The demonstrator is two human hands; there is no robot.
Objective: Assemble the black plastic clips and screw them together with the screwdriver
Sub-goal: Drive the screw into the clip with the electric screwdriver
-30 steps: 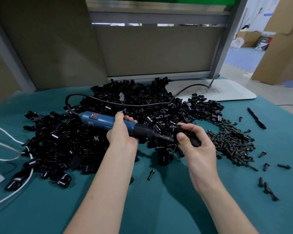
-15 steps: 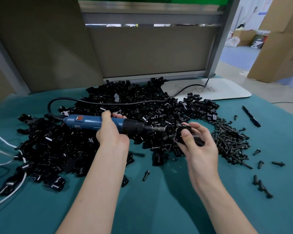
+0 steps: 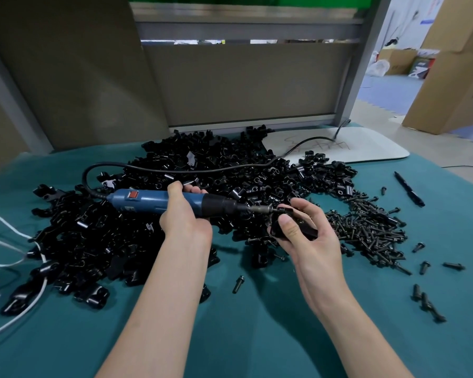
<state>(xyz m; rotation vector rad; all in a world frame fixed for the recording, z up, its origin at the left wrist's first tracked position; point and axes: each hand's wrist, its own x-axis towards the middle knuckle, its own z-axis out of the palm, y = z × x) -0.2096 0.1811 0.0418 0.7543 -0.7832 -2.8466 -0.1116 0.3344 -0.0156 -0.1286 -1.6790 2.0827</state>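
My left hand (image 3: pixel 185 218) grips the blue electric screwdriver (image 3: pixel 145 201) around its middle, the tool lying level and pointing right. Its metal bit meets a screw on the black plastic clip (image 3: pixel 302 225) that my right hand (image 3: pixel 309 236) holds, thumb on top and fingers curled behind. Both hands hover above the teal table (image 3: pixel 243 336), in front of a large heap of black clips (image 3: pixel 175 192). A pile of black screws (image 3: pixel 366 230) lies just right of my right hand.
The screwdriver's black cord (image 3: pixel 202 169) loops over the heap toward a white board (image 3: pixel 352 148) at the back. A black pen (image 3: pixel 408 188) lies far right. Loose screws (image 3: pixel 426 301) scatter at the right, one screw (image 3: pixel 238 283) sits between my arms. White cables (image 3: pixel 14 246) run at the left.
The bit tip has closed onto the screw in the clip after a small gap half a second ago. My right hand has tilted the clip up slightly toward the tool.
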